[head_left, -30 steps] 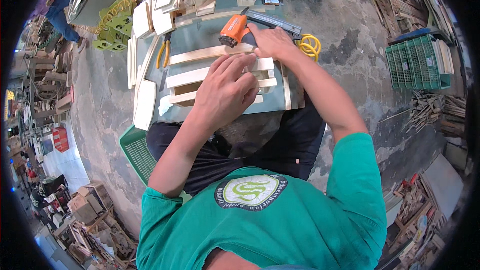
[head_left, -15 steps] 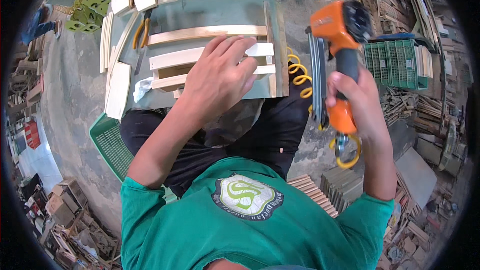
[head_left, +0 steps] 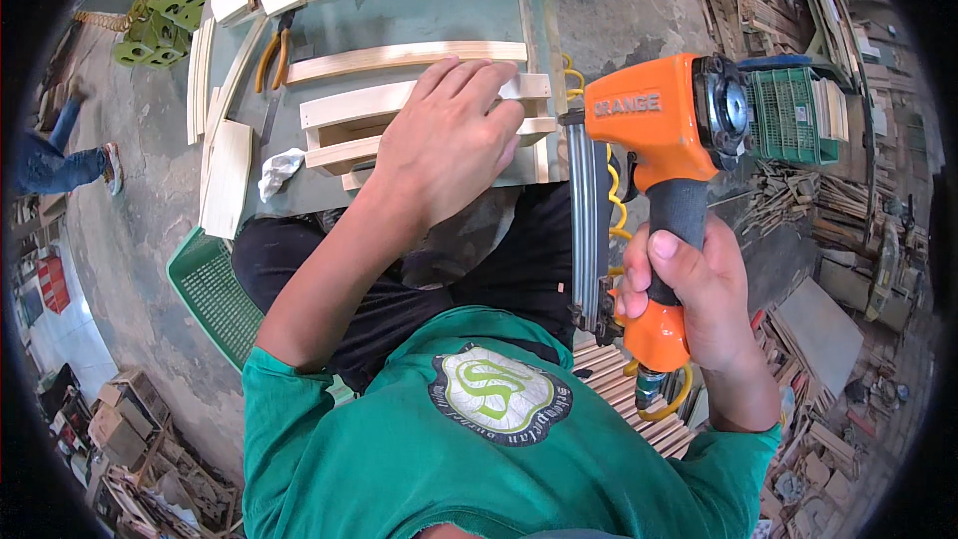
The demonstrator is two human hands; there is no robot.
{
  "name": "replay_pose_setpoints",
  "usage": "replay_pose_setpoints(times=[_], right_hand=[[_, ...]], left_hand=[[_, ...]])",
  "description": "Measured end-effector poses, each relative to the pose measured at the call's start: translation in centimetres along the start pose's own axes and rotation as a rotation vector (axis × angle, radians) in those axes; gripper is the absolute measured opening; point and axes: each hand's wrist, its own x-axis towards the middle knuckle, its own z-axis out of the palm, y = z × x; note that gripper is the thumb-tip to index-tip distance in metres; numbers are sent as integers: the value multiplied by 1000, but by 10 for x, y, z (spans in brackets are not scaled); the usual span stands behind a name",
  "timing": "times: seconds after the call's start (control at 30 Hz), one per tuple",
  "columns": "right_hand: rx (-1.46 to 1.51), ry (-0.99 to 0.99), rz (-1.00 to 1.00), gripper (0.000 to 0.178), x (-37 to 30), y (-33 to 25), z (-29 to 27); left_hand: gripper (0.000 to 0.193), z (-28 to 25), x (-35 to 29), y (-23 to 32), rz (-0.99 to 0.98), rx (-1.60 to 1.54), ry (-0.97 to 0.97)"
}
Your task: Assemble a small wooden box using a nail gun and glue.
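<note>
On the front of the work table lies a small wooden frame [head_left: 339,110] of pale slats, its right end close to the table edge. My left hand [head_left: 444,145] grips it from above, fingers laid over the upper slat near the right end; my thumb is mostly hidden. Off the table to the right, my right hand [head_left: 704,284] is wrapped round the black grip of an orange air nail gun [head_left: 654,155]. The gun stands apart from the wood, its long grey magazine on the left side. Just beyond the frame rests a loose curved slat [head_left: 399,60].
Orange-handled pliers [head_left: 274,60] and a crumpled white wad [head_left: 280,173] lie on the table [head_left: 399,15], with wood pieces [head_left: 228,170] along its left edge. A yellow coiled hose [head_left: 616,185] hangs behind the gun. Green crates [head_left: 215,289] stand either side. Another person's leg [head_left: 75,168] shows far left.
My right hand has brought the nail gun lower and nearer to me, away from the table's right side. My left hand stays on the frame. The other person's leg has come further into view.
</note>
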Motion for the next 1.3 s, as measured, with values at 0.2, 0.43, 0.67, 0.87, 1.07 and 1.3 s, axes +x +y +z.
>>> replay_pose_setpoints(times=[0.2, 0.43, 0.67, 0.87, 1.07, 1.3], right_hand=[[39, 11, 37, 28, 1, 1, 9], [31, 5, 51, 28, 2, 0, 10], [7, 14, 48, 29, 1, 1, 11], [-49, 9, -1, 32, 4, -4, 4], [-381, -17, -264, 30, 81, -15, -24], [-1310, 68, -659, 72, 257, 37, -42]], left_hand=[[20, -2, 0, 1, -4, 3, -13], [22, -3, 0, 1, -2, 14, -17], [22, -1, -1, 0, 14, 2, 4], [15, -1, 2, 1, 20, 2, 40], [19, -5, 1, 0, 5, 13, 0], [30, -20, -26, 24, -42, -46, 230]])
